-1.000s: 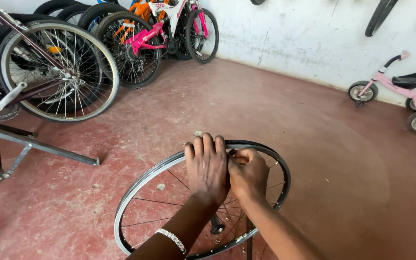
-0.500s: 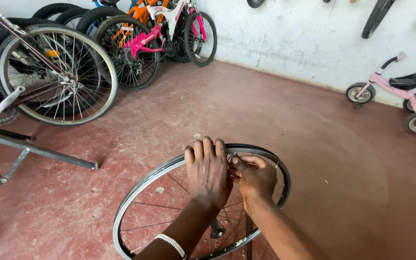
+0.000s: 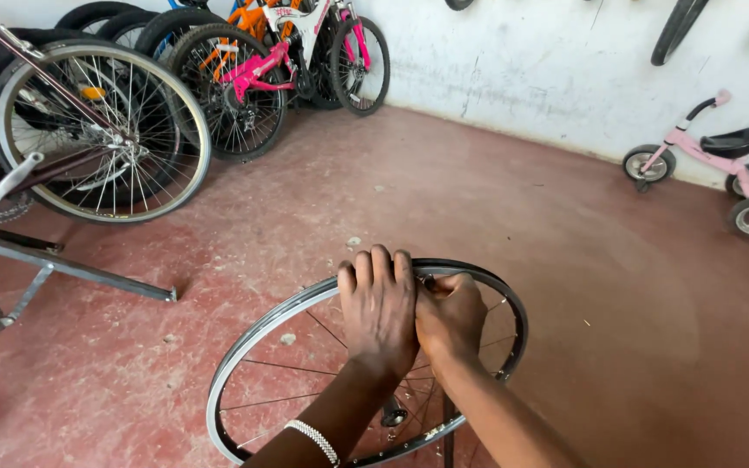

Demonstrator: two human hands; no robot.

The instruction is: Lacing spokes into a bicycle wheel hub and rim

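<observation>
A bare bicycle wheel rim (image 3: 253,334) with thin spokes lies flat in front of me, its hub (image 3: 394,412) partly hidden under my arms. My left hand (image 3: 379,308) lies palm down over the far side of the rim, fingers together and curled over its edge. My right hand (image 3: 451,314) is closed right beside it, pinching something small at the rim; what it pinches is hidden. A beaded bracelet (image 3: 312,438) sits on my left wrist.
A bicycle on a metal stand (image 3: 62,264) is at the left, its rear wheel (image 3: 101,130) raised. Several bicycles (image 3: 262,65) lean along the back wall. A pink child's tricycle (image 3: 713,156) stands at the right. Tyres (image 3: 678,26) hang on the white wall. The floor is red concrete.
Both hands stay on the far side of the rim; the right hand has shifted slightly against the left. The view has barely moved.
</observation>
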